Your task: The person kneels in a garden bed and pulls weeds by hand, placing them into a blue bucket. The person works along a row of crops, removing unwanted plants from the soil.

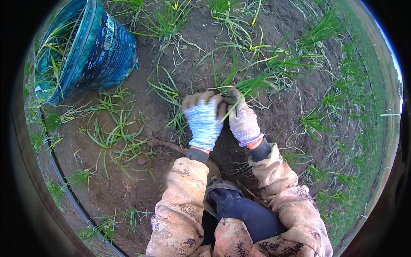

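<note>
My left hand (204, 117), in a blue knitted glove with soiled fingers, is blurred and close beside my right hand (243, 119), in a pale purple glove. Both meet at the base of a clump of narrow green leaves (253, 84) that spreads to the upper right. The right thumb and fingers lie against the clump's base; what the left fingers hold is hidden. A green blade crosses in front of the gap between the hands. Dark soil lies beneath them.
A blue plastic bucket (109, 51) with leafy plants inside lies tilted at upper left. Black drip tubing (65, 186) curves along the left. Loose green plants (117, 128) lie left of my hands, and rows of leafy clumps (316, 123) stand at right. My knee is below.
</note>
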Demonstrator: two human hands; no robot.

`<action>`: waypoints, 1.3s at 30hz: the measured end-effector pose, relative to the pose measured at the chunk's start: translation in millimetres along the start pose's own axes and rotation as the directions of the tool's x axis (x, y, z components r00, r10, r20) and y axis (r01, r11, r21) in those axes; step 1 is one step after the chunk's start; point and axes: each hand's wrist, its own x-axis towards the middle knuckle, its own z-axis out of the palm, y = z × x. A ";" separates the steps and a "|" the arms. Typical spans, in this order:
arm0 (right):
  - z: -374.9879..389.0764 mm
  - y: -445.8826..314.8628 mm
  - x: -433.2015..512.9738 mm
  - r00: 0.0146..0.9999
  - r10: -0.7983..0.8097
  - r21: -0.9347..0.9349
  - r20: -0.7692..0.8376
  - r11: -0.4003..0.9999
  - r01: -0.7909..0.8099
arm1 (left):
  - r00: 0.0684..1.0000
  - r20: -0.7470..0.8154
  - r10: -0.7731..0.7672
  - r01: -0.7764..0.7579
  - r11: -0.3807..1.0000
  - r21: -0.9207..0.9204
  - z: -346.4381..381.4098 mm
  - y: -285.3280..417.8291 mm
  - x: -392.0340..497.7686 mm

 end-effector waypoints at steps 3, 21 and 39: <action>-0.6 -4.3 -9.4 0.999 -0.038 -0.235 0.031 0.971 0.044 | 0.943 0.310 -0.121 0.055 0.975 0.215 6.7 4.3 -3.7; 63.5 6.8 -8.6 0.814 0.428 0.810 0.393 0.258 -0.527 | 0.819 0.547 -0.175 -0.092 0.900 0.427 -38.7 -32.4 2.2; 117.0 -27.4 -9.7 0.815 0.327 0.861 0.479 0.006 -0.509 | 0.907 0.420 0.036 -0.202 0.912 0.357 -115.9 -12.2 -16.0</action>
